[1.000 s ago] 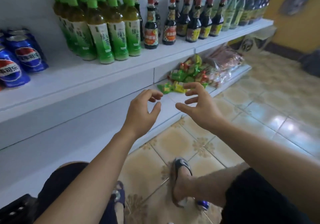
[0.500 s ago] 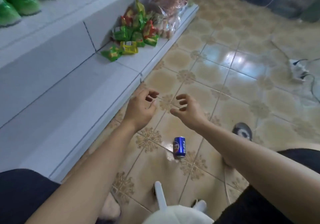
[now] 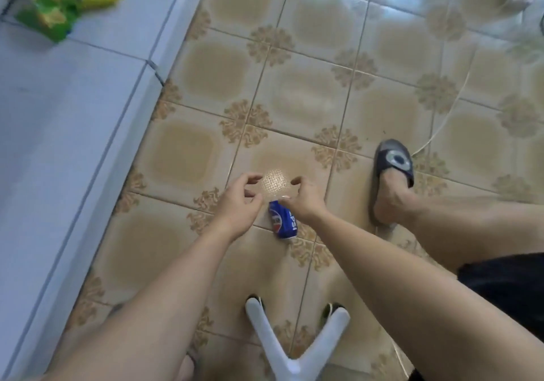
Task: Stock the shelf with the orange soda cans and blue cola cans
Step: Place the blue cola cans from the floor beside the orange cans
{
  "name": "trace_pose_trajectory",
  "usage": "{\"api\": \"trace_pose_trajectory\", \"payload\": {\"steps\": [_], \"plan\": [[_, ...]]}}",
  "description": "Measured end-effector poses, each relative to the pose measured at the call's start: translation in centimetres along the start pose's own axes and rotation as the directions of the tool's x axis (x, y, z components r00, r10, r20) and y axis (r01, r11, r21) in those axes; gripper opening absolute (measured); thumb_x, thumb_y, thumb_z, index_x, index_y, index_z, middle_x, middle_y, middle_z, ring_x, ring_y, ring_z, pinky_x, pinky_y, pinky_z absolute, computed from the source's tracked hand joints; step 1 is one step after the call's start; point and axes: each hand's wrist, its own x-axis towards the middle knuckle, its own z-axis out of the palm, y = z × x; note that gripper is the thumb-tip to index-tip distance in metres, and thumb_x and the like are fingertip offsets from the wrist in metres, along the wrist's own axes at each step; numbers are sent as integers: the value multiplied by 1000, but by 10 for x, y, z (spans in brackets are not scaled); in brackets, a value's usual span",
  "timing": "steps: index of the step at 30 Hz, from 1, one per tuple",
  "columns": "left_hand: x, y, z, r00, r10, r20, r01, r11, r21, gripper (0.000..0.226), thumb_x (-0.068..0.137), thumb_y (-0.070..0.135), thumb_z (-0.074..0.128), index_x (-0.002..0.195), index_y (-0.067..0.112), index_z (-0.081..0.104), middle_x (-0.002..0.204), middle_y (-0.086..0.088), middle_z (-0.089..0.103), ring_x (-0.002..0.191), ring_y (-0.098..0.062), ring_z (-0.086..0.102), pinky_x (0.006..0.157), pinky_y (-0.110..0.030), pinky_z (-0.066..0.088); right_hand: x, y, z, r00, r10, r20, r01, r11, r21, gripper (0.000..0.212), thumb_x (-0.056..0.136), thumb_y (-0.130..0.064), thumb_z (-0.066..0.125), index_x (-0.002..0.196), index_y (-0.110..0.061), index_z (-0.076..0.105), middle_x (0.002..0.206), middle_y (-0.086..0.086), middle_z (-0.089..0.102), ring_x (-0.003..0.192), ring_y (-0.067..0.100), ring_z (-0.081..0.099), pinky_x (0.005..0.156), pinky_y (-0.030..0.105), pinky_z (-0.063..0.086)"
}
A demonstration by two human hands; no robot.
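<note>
A blue cola can (image 3: 283,221) lies on its side on the tiled floor, between my two hands. My left hand (image 3: 240,205) hovers just left of the can with fingers loosely curled, holding nothing. My right hand (image 3: 303,201) is over the can's top end, fingers loosely curled; whether it touches the can I cannot tell. The white bottom shelf (image 3: 73,115) runs along the left. No orange soda can is in view.
Green and yellow snack packets (image 3: 63,3) lie on the shelf at top left. My foot in a dark sandal (image 3: 393,174) stands right of the can. White stool legs (image 3: 294,342) fork at the bottom. A white cable (image 3: 447,112) crosses the floor at right.
My view has tilted down from the upper shelves to the floor. Both hands have come down to the blue can, which now lies between them.
</note>
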Motion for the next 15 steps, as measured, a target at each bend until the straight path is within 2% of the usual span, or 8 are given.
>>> {"api": "trace_pose_trajectory", "payload": {"steps": [2, 3, 5, 8, 12, 15], "plan": [[11, -20, 13, 997, -66, 28, 66, 998, -18, 39, 94, 13, 61, 131, 23, 57, 125, 9, 58, 93, 6, 55, 85, -20, 46, 15, 17, 18, 995, 81, 62, -82, 997, 5, 62, 83, -32, 78, 134, -19, 46, 130, 8, 52, 110, 24, 56, 82, 32, 50], [16, -29, 19, 995, -96, 34, 97, 995, -37, 38, 94, 12, 61, 129, 24, 58, 124, 9, 58, 93, 5, 56, 81, -17, 45, 21, 25, 27, 992, 106, 71, -106, 994, 4, 64, 80, -33, 80, 133, -21, 46, 130, 7, 51, 111, 25, 56, 86, 35, 51], [24, -47, 29, 986, -160, 48, 163, 983, -78, 33, 95, 12, 61, 124, 27, 58, 125, 6, 59, 93, 1, 57, 74, -11, 42, 30, 34, 42, 989, 131, 73, -130, 991, -18, 70, 75, -39, 80, 132, -27, 42, 128, 4, 50, 112, 26, 56, 91, 41, 51], [30, -68, 35, 974, -214, 72, 219, 973, -76, 33, 95, 11, 60, 124, 26, 58, 124, 5, 59, 96, -1, 57, 75, -9, 43, 43, 43, 60, 986, 128, 110, -123, 991, -51, 80, 76, -32, 78, 142, -29, 33, 129, 7, 44, 111, 29, 55, 89, 38, 46], [33, -84, 29, 963, -253, 91, 261, 961, -88, 35, 95, 7, 59, 124, 26, 58, 124, 5, 60, 102, -2, 58, 89, -20, 46, 54, 46, 65, 984, 98, 149, -79, 988, -131, 85, 78, -19, 74, 149, -25, 28, 129, 13, 47, 104, 30, 54, 73, 31, 46], [33, -86, 16, 961, -269, 58, 274, 955, -110, 36, 94, 6, 59, 123, 26, 58, 122, 4, 62, 99, -4, 61, 94, -31, 52, 52, 34, 59, 989, 22, 147, -3, 992, -127, 86, 75, -19, 76, 148, -24, 31, 135, 12, 48, 117, 30, 53, 89, 33, 47]]}}
